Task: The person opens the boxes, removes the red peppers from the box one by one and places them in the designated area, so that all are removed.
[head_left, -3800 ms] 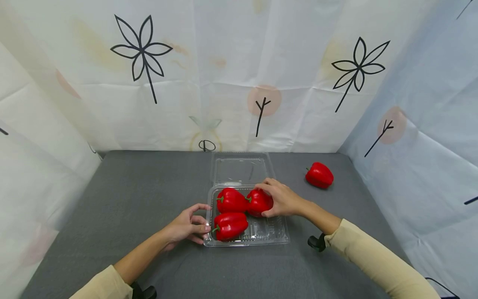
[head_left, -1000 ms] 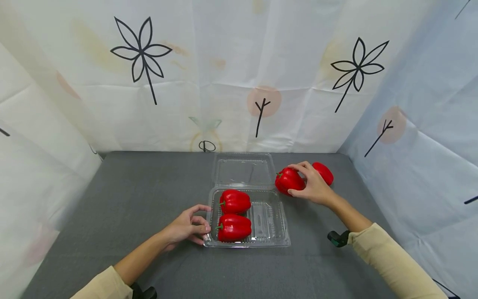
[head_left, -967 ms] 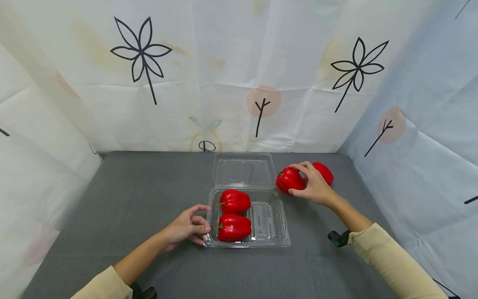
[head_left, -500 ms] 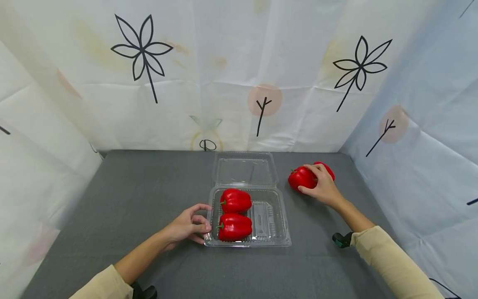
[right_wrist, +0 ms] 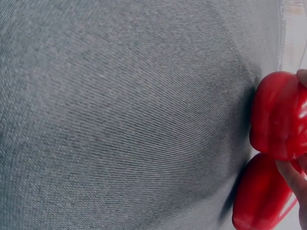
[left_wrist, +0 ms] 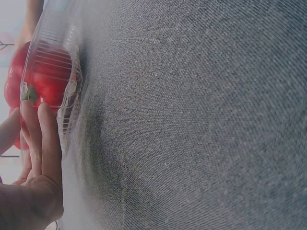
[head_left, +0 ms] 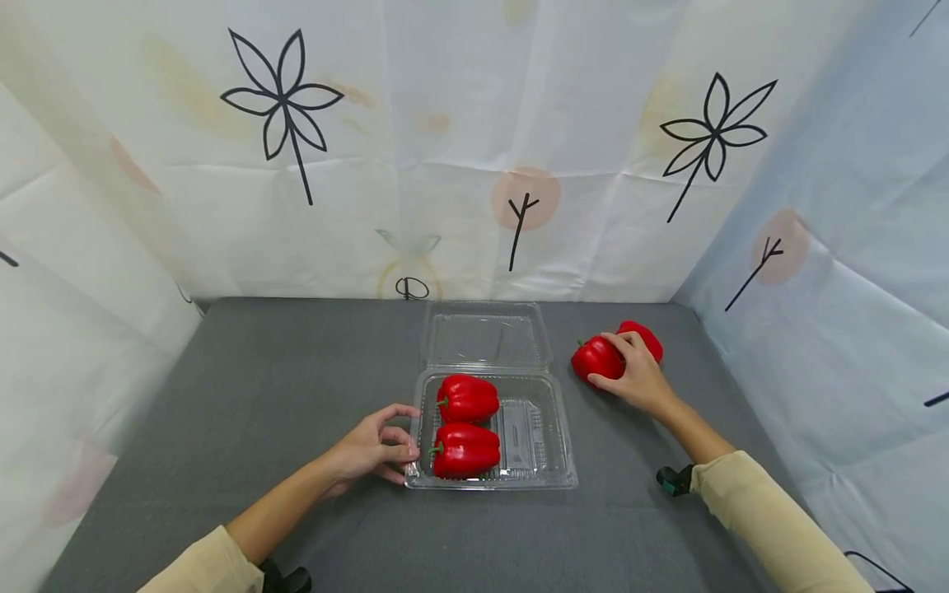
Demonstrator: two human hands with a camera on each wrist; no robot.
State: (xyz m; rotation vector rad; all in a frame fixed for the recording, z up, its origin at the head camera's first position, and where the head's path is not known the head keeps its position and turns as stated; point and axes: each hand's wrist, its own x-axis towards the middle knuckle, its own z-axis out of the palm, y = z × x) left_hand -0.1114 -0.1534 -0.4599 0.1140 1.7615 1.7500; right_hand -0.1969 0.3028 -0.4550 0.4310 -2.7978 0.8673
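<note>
My right hand point(head_left: 639, 377) grips a red bell pepper point(head_left: 596, 357) right of the container, thumb on its near side and fingers over the far side. Another red bell pepper point(head_left: 643, 336) lies just behind that hand, partly covered by it. In the right wrist view the gripped bell pepper point(right_wrist: 277, 115) sits low at the cloth, against the other one point(right_wrist: 261, 194). My left hand point(head_left: 371, 447) holds the left rim of a clear plastic container point(head_left: 552, 428), with fingers along its outer wall. Inside lie two red bell peppers, one farther point(head_left: 469, 399), one nearer point(head_left: 469, 450).
The container's lid point(head_left: 485, 336) lies folded back behind it, flat on the grey cloth-covered table point(head_left: 319, 354). Printed white curtains point(head_left: 445, 148) hang behind the table and on both sides.
My right hand took a bell pepper from the container's right part, carried it right to the table beside the other one, and shifted slightly further right. The left hand stayed at the rim.
</note>
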